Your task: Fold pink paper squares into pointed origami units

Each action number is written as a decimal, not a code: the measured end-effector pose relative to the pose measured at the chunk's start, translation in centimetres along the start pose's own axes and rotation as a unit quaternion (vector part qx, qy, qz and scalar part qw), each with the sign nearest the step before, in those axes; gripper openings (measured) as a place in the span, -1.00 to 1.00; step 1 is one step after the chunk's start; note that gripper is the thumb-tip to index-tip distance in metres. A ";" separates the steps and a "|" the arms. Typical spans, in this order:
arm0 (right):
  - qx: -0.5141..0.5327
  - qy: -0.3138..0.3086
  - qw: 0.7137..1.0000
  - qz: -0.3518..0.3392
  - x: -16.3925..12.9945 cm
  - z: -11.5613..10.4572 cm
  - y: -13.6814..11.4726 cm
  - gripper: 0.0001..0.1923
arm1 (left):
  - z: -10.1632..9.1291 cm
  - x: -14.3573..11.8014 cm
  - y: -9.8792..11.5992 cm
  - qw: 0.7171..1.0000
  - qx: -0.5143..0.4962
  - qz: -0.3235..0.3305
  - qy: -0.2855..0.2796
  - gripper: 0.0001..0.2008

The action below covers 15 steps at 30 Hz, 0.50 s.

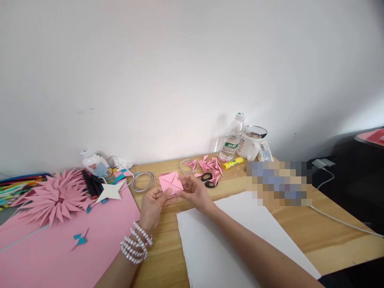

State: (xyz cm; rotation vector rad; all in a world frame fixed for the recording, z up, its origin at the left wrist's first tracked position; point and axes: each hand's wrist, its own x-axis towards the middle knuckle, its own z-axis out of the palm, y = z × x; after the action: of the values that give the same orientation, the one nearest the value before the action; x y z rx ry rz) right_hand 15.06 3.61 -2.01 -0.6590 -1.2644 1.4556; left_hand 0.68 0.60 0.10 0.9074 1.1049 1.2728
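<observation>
Left hand [152,207] and right hand [195,194] both pinch a pink, square, folded paper piece [171,182], held over the light wooden desk [166,248] toward its rear edge. Black-handled scissors [207,182] lie just beyond the right hand. A clear plastic, green-labelled bottle [231,143] stands at the desk's rear edge.

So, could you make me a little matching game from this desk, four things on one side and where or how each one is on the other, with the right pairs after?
Things:
1. Folded paper square
2. Beaded bracelets
3. Water bottle
4. Four-pointed paper star

Places and states:
A. Upright beside the white mug
B. Worn on the left forearm
C. White, left of the coiled cable
D. Held between the left hand and right hand

Right pairs: 1-D, 2-B, 3-A, 4-C
</observation>
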 end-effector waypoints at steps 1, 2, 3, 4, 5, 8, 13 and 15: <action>-0.002 0.005 1.000 -0.001 0.0 0.0 0.0 -0.58 | 0.0 0.0 0.1 1.000 -0.001 -0.002 0.003 -0.72; -0.006 0.010 1.000 -0.002 0.0 0.0 -0.1 -0.60 | 0.1 0.0 0.1 1.000 -0.003 -0.005 0.006 -0.72; -0.011 0.016 1.000 -0.004 0.0 0.0 -0.1 -0.62 | 0.1 0.0 0.2 1.000 -0.004 -0.007 0.008 -0.72; -0.016 0.022 1.000 -0.006 0.0 0.0 0.0 -0.64 | 0.2 0.0 0.2 1.000 -0.005 -0.008 0.010 -0.71; -0.020 0.027 0.999 -0.008 0.0 0.0 0.0 -0.66 | 0.2 -0.1 0.3 1.000 -0.007 -0.008 0.011 -0.71; -0.025 0.036 0.999 -0.008 0.1 -0.1 0.2 -0.70 | 0.3 -0.1 0.3 1.000 -0.014 -0.006 0.011 -0.70; -0.016 0.042 0.999 0.002 0.1 0.0 0.1 -0.70 | 0.4 -0.2 0.1 1.000 -0.026 0.002 0.006 -0.71; -0.019 0.048 0.999 0.002 0.1 0.1 -0.1 -0.69 | 0.5 -0.2 0.1 1.000 -0.023 0.005 0.008 -0.72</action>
State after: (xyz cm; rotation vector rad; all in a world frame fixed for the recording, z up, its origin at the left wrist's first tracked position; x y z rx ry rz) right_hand 14.97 3.62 -1.92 -0.7493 -1.2199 1.3901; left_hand 1.11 0.49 0.35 0.8707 1.0816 1.3104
